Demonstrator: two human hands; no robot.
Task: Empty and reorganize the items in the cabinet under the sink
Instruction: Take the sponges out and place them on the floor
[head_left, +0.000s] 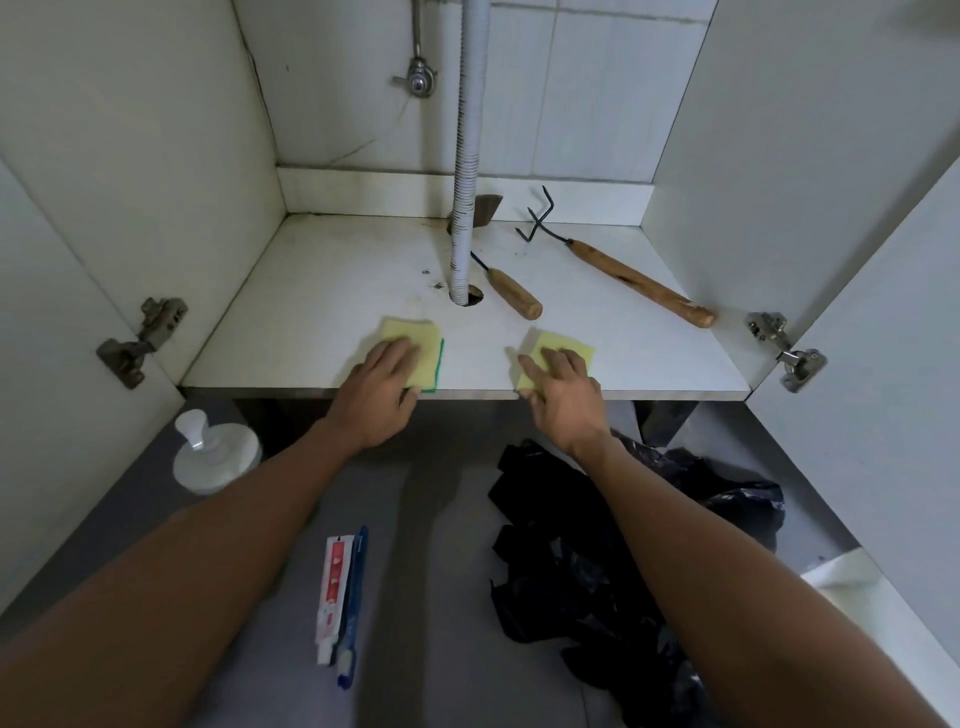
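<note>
Hands lie flat: left hand (382, 384) on one sponge (415, 345), right hand (558, 389) on another sponge (563, 351). I judge either could slide off the shelf (311, 291) edge.

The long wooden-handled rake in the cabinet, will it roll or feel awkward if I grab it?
The rake likely won't roll far; its bent prongs should catch the shelf. The round handle probably grips easily, and it looks rigid.

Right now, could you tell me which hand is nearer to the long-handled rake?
Right. The right hand rests on a sponge just below-left of the long-handled rake; the left hand lies farther left, beyond the drain hose.
</note>
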